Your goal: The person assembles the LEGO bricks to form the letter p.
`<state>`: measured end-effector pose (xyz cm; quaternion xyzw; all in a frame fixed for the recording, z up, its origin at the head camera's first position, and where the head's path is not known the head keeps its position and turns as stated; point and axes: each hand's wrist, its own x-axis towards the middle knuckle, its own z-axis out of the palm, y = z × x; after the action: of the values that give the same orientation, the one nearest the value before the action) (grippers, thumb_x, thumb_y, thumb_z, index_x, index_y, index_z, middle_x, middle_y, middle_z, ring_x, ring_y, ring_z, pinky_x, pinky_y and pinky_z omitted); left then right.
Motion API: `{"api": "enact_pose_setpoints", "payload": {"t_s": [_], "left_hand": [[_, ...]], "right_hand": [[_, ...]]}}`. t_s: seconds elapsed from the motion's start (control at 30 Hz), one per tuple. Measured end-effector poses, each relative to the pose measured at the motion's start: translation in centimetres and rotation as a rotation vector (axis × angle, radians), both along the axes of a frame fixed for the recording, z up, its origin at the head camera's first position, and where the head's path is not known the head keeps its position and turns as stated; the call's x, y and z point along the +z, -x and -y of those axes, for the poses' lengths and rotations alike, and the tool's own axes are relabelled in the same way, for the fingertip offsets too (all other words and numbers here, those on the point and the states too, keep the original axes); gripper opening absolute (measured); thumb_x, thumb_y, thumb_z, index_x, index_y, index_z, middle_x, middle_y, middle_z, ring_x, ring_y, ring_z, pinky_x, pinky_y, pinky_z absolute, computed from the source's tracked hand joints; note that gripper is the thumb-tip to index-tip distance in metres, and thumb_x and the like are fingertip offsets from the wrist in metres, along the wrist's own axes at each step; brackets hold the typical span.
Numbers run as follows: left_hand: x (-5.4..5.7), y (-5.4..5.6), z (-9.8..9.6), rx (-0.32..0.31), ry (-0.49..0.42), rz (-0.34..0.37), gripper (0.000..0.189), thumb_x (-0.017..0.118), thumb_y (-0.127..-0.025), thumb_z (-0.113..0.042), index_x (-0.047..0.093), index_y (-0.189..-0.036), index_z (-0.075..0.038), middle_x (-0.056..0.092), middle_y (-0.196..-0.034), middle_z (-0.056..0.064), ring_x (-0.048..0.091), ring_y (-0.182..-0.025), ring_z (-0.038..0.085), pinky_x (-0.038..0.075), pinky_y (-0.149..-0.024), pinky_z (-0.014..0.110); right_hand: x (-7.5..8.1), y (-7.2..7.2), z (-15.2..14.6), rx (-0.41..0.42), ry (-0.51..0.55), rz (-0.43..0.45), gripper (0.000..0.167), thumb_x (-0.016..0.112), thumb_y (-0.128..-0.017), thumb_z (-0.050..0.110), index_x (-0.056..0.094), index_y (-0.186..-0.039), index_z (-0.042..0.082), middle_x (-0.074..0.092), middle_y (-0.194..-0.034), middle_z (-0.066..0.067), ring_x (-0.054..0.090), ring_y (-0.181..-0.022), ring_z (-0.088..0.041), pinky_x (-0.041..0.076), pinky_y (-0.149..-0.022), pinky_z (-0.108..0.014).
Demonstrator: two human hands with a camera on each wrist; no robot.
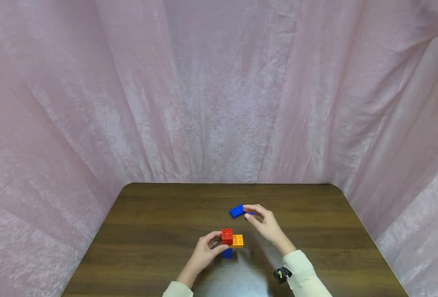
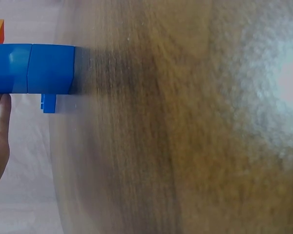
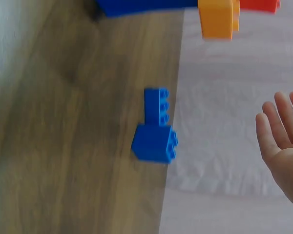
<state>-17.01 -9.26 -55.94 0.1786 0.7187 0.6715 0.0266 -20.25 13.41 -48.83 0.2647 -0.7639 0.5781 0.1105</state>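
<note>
My left hand [image 1: 205,251] grips a small tower of toy building bricks between thumb and fingers. On top sits a red brick [image 1: 227,236]. Below it an orange brick [image 1: 238,240] juts out to the right. Two stacked blue bricks [image 2: 51,69] form the base, standing on the table. Further back my right hand [image 1: 267,227] hovers with fingers spread from the thumb and nothing between them. Near its fingertips lies a long blue brick [image 1: 236,211]. A second, blockier blue brick [image 3: 152,143] stands beside it, mostly covered by the fingers in the head view.
The brown wooden table [image 1: 148,231] has rounded far corners. Pink velvet curtains [image 1: 219,90] hang behind it and along both sides. A bright glare spot lies on the near part of the tabletop. A black device [image 1: 282,274] is strapped at the right sleeve.
</note>
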Motion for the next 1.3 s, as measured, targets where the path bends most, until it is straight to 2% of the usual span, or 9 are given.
{"api": "enact_pose_setpoints", "payload": {"t_s": [0.2,0.4,0.47,0.57,0.7,0.87,0.97,1.23,1.3], "left_hand": [[-2.2,0.9,0.0,0.009,0.010,-0.003,0.032,0.071,-0.082,0.005,0.061,-0.112,0.009,0.065,-0.110,0.026,0.064,-0.102,0.021,0.050,-0.094,0.044],[-3.0,1.3,0.3,0.009,0.000,-0.027,0.035,0.075,-0.083,-0.007,0.062,-0.113,0.006,0.066,-0.111,0.023,0.064,-0.104,0.021,0.051,-0.093,0.039],[-3.2,1.3,0.4,0.002,-0.008,-0.066,0.036,0.075,-0.084,-0.011,0.063,-0.113,0.005,0.066,-0.110,0.022,0.065,-0.103,0.021,0.052,-0.092,0.035],[-3.5,1.4,0.5,-0.011,-0.015,-0.147,0.035,0.074,-0.085,-0.014,0.063,-0.112,0.004,0.068,-0.108,0.019,0.065,-0.102,0.018,0.054,-0.089,0.031],[-3.5,1.3,0.4,-0.015,-0.024,-0.137,0.035,0.075,-0.085,-0.014,0.063,-0.113,0.003,0.068,-0.108,0.017,0.065,-0.102,0.016,0.053,-0.089,0.030],[-3.0,1.2,0.2,0.006,-0.009,-0.015,0.036,0.075,-0.083,-0.007,0.062,-0.114,0.005,0.066,-0.111,0.022,0.064,-0.104,0.019,0.051,-0.094,0.037],[-2.8,1.1,0.1,0.012,0.003,0.010,0.035,0.074,-0.083,-0.003,0.062,-0.115,0.006,0.065,-0.112,0.022,0.063,-0.106,0.022,0.049,-0.096,0.041],[-1.1,0.5,0.1,0.015,0.015,0.001,0.033,0.072,-0.083,0.001,0.061,-0.113,0.009,0.064,-0.111,0.026,0.063,-0.105,0.033,0.049,-0.094,0.046],[-1.8,0.7,0.1,0.021,0.016,-0.003,0.033,0.073,-0.083,0.000,0.062,-0.114,0.007,0.065,-0.111,0.024,0.063,-0.105,0.030,0.050,-0.094,0.044]], "right_hand": [[-0.9,1.9,-1.4,-0.061,0.022,0.005,0.027,0.061,-0.089,-0.008,0.060,-0.116,-0.012,0.061,-0.109,-0.031,0.061,-0.102,-0.036,0.052,-0.086,-0.020],[-1.6,3.5,-1.8,-0.109,0.053,0.075,0.027,0.061,-0.088,-0.009,0.058,-0.115,-0.016,0.059,-0.112,-0.035,0.062,-0.099,-0.014,0.050,-0.084,-0.014],[-1.9,3.9,-1.9,-0.124,0.059,0.114,0.028,0.061,-0.088,-0.010,0.056,-0.115,-0.017,0.058,-0.114,-0.037,0.063,-0.099,-0.015,0.050,-0.085,-0.014],[-2.4,4.3,-2.0,-0.149,0.072,0.198,0.031,0.060,-0.088,-0.011,0.054,-0.118,-0.019,0.056,-0.118,-0.038,0.062,-0.104,-0.028,0.049,-0.088,-0.016],[-4.2,5.3,-2.2,-0.173,0.104,0.302,0.038,0.062,-0.088,-0.010,0.051,-0.124,-0.017,0.054,-0.123,-0.036,0.054,-0.114,-0.045,0.050,-0.091,-0.022],[-7.6,7.1,-2.4,-0.208,0.100,0.405,0.047,0.065,-0.088,-0.004,0.049,-0.132,-0.008,0.051,-0.131,-0.030,0.047,-0.122,-0.046,0.047,-0.100,-0.040],[-9.1,7.6,-2.4,-0.234,0.074,0.426,0.049,0.067,-0.088,-0.002,0.049,-0.133,-0.007,0.051,-0.133,-0.029,0.047,-0.123,-0.044,0.042,-0.103,-0.048],[-10.8,7.6,-2.2,-0.277,0.018,0.479,0.046,0.069,-0.085,-0.003,0.054,-0.128,-0.007,0.057,-0.126,-0.028,0.054,-0.116,-0.041,0.050,-0.095,-0.045],[-11.0,7.5,-2.1,-0.277,0.014,0.494,0.044,0.069,-0.085,-0.003,0.055,-0.127,-0.007,0.057,-0.125,-0.028,0.055,-0.116,-0.041,0.051,-0.093,-0.044]]}}
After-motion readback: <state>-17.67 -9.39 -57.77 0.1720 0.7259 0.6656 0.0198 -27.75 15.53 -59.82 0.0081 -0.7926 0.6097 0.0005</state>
